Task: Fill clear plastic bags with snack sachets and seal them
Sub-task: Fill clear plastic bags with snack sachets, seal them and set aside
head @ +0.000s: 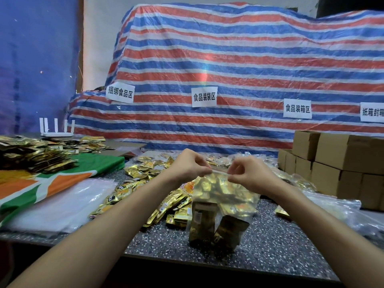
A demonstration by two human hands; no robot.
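A clear plastic bag [223, 206] packed with gold snack sachets hangs upright over the speckled table [276, 244], its bottom near the surface. My left hand [190, 163] pinches the left end of the bag's zip strip. My right hand [247, 172] pinches the right end of the same strip. Between the two hands the strip runs nearly level. Whether the strip is fully closed cannot be told. A heap of loose gold sachets [153, 196] lies on the table behind and left of the bag.
A stack of empty clear bags [62, 204] lies at the left beside a green and orange cloth [52, 181]. More sachets [35, 154] pile up at far left near a white router [57, 127]. Cardboard boxes [336, 163] stand at right, filled bags [332, 206] before them. A striped tarp [228, 69] rises behind.
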